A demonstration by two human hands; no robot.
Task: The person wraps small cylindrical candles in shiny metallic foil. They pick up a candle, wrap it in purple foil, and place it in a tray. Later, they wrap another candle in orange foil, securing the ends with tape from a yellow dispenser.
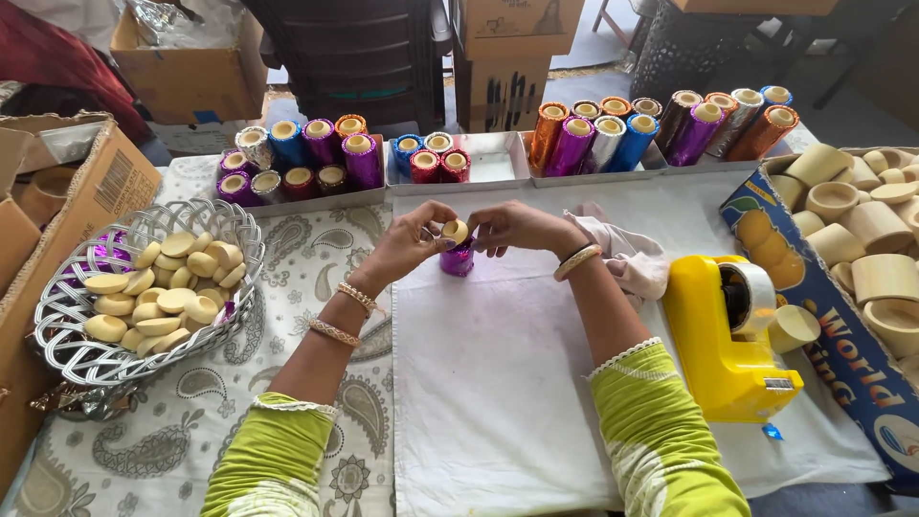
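Both hands meet over a small purple foil-wrapped cup (457,259) that stands on the white cloth (498,383). My left hand (410,241) pinches a pale round lid (456,231) at the cup's top. My right hand (515,228) grips the cup's rim from the other side. Each wrist wears bangles and both sleeves are green.
A woven silver basket (72,316) of pale round lids sits at the left. Trays of foil-wrapped cups (316,158) and taller tubes (613,134) line the far edge. A yellow tape dispenser (728,335) and a box of bare wooden cups (862,249) stand at the right.
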